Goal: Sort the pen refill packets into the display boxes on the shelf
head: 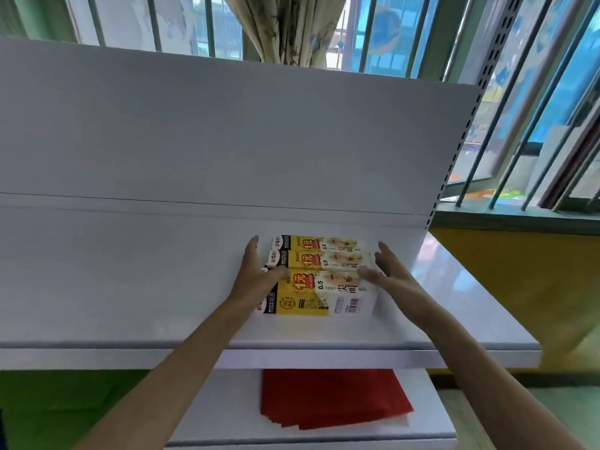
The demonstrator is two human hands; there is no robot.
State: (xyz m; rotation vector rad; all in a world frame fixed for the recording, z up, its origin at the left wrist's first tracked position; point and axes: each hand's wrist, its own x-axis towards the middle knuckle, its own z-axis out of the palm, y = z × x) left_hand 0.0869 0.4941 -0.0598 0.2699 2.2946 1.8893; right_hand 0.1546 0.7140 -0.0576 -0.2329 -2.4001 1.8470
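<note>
**Both hands close in on the three boxes**

Starting at the left: a long run of bare white shelf, nothing on it, plenty of room to slide anything that way. Then the left hand — fingers straight and together along the left ends of the boxes, thumb laid across the top of the nearest one. It looks pressed against them rather than gripping; nothing is closed in the palm.

Centre stage, three yellow-and-white display boxes sit side by side on the shelf, long sides touching, the nearest showing its barcode face to the front. Whether loose refill packets lie inside cannot be told from here; the tops look closed.

On to the right hand, spread open, fingers apart, just beside the right ends of the boxes, slightly blurred. Contact is uncertain; it holds nothing.

My read: this is a squaring-up or a two-handed squeeze on the row. To do it well, press evenly from both ends so the middle box does not buckle upward, and keep the bases flat on the shelf.

Room to move: the back panel stands a little behind the far box, the front lip is some way forward, and the shelf's right edge is well clear. Below, red sheets rest on the lower shelf.
</note>
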